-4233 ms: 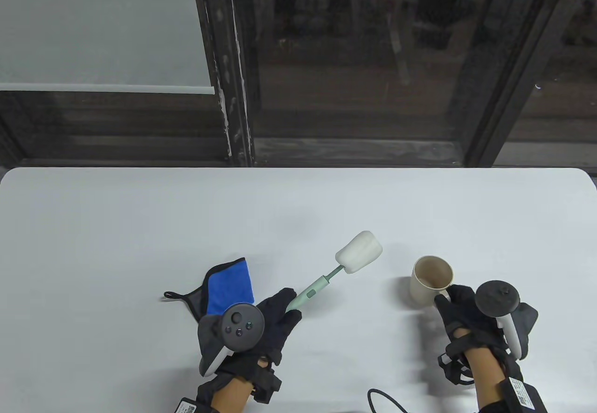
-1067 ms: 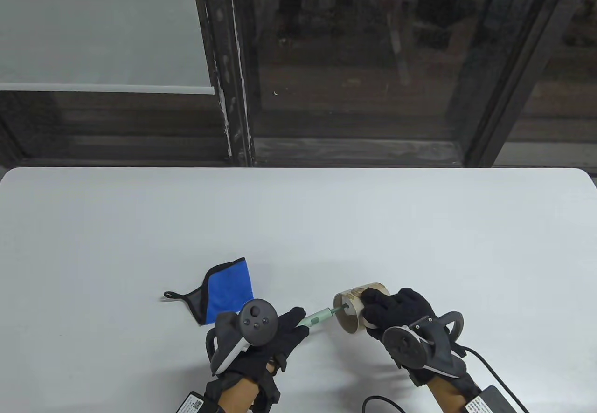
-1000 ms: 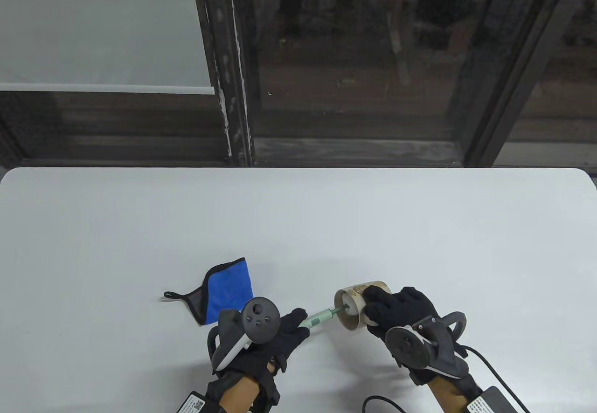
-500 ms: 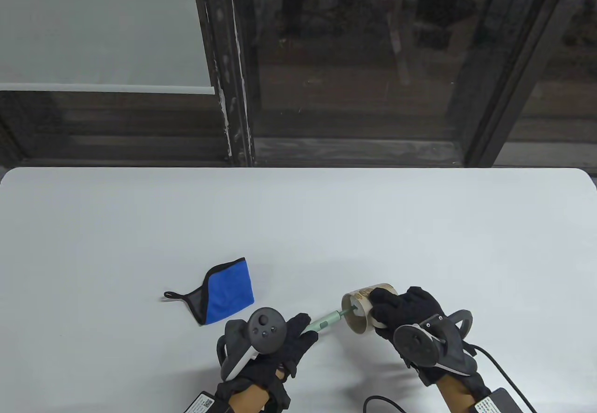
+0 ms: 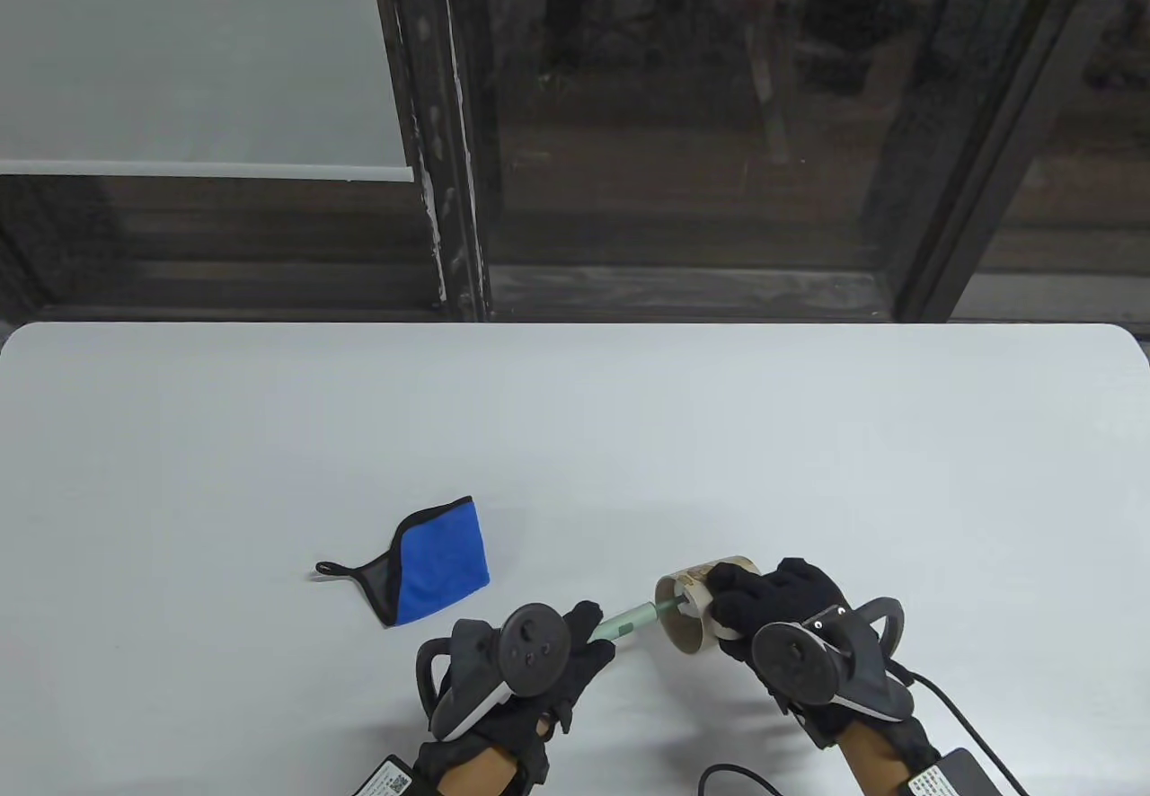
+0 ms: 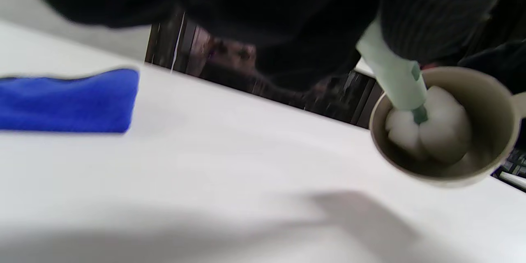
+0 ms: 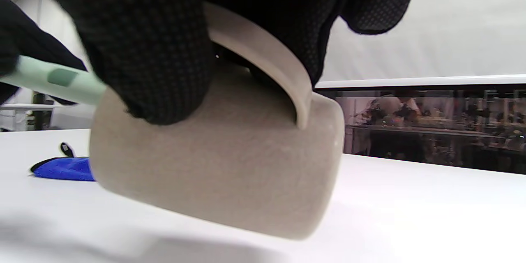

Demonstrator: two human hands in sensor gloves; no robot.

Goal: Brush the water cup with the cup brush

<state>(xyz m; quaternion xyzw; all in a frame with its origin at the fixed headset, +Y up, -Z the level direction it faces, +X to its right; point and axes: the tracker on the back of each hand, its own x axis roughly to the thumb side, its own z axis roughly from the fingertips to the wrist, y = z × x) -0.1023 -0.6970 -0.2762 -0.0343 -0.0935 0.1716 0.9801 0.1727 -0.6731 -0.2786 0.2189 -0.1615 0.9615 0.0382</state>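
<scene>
Brushing looks under way: left hand (image 5: 539, 666) fingers grip cup brush (image 5: 629, 623) handle, sponge head deep inside water cup (image 5: 687, 621), which right hand (image 5: 777, 621) fingers hold sideways above table (image 5: 575, 437); scrubbing likely remains.

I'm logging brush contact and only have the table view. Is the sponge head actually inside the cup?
Observer: Yes. The left wrist view shows the white sponge head deep in the cup.
Operator: How is the right hand holding the cup?
Observer: The right wrist view shows the right hand gripping it around the handle.
Operator: Is the cup resting on the table?
Observer: No. It is held on its side above the table, with shadow beneath it.
</scene>
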